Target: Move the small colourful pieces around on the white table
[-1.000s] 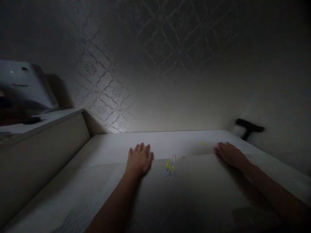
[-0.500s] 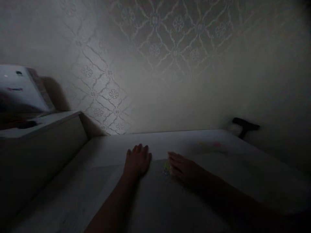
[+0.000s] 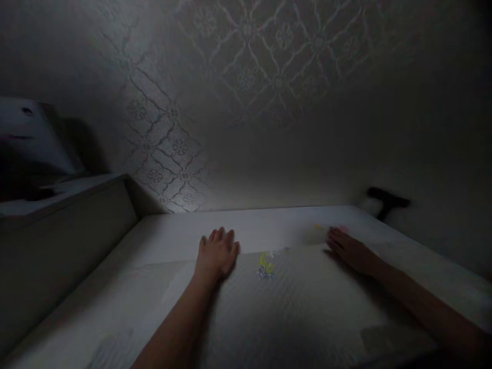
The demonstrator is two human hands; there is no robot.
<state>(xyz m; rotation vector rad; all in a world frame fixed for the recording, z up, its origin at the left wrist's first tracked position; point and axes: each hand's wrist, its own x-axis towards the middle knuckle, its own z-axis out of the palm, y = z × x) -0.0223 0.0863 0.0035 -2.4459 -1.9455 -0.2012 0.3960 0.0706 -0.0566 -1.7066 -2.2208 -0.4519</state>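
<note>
1. Right hand (image 3: 351,252) has swung right, near a pink piece (image 3: 343,228); its grip I cannot tell.
2. That uncovers the yellow-and-grey cluster (image 3: 265,267) amid the worktop (image 3: 172,233).
3. Left hand (image 3: 217,252) stays palm-down left of it, grip wide.

The left forearm (image 3: 179,320) at lower centre-left of the frame and right forearm (image 3: 415,298) at lower right are bare and tapering. The bare left grip (image 3: 216,256) has rounded fingertips (image 3: 221,232); the bare right grip (image 3: 351,252) looks blurred.

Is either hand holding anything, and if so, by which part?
The left hand lies palm-down, apparently holding nothing. Whether the right hand, near a blurred pink thing, holds anything cannot be told.
</note>
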